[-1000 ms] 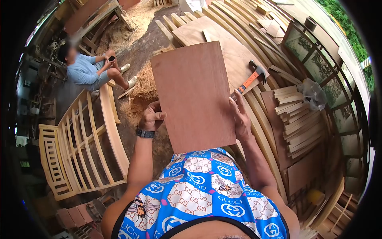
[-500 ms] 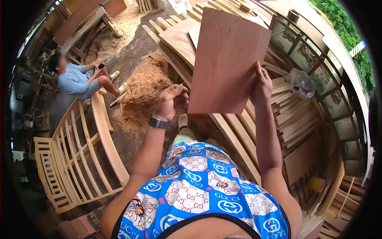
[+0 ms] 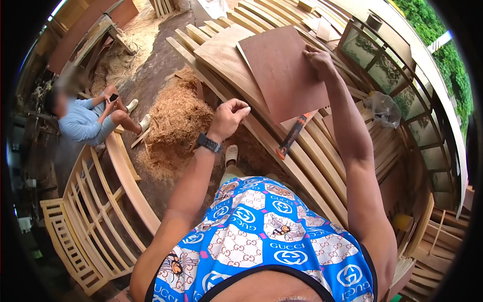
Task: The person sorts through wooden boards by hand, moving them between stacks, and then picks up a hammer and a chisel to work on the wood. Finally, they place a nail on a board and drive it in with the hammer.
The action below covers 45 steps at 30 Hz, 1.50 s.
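A reddish-brown plywood panel (image 3: 282,70) lies flat on a bed of long curved wooden slats (image 3: 312,151). My right hand (image 3: 318,58) reaches out and grips the panel's far right edge. My left hand (image 3: 229,117), with a watch on its wrist, hovers over the near slats with its fingers curled and nothing in it, left of the panel. An orange-handled hammer (image 3: 292,135) lies on the slats, its head hidden under the panel's near corner.
A seated person in a blue shirt (image 3: 83,123) holds a phone at the left. A heap of wood shavings (image 3: 173,118) covers the floor. A slatted wooden frame (image 3: 95,201) lies at lower left. A glazed frame (image 3: 392,60) and a plastic bag (image 3: 385,108) lie at right.
The panel went from upright in both hands down flat onto the slats. My left hand let go of it and drew back; my right hand stayed on its edge.
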Each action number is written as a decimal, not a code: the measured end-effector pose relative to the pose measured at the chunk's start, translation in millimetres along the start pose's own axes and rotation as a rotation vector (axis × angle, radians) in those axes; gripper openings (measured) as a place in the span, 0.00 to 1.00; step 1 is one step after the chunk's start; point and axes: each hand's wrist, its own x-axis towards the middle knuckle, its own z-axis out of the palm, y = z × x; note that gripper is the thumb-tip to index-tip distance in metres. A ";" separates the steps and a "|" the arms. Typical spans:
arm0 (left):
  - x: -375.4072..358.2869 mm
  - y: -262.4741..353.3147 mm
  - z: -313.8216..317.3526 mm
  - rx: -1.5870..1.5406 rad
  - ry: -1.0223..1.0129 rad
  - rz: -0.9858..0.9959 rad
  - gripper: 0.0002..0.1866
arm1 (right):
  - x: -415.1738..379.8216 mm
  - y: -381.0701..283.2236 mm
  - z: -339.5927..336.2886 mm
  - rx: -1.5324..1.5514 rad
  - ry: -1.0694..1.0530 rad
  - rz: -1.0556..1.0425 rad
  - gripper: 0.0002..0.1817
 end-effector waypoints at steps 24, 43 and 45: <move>218.8 30.7 77.7 0.559 0.079 0.123 0.40 | -68.1 55.0 -94.5 -0.356 0.412 -0.143 0.23; 224.4 64.9 59.8 0.379 -0.136 -0.097 0.25 | -280.2 83.2 -24.2 0.173 0.291 0.472 0.15; 221.9 61.6 46.4 0.384 -0.104 -0.093 0.25 | -270.4 77.0 -27.7 0.048 0.254 0.436 0.16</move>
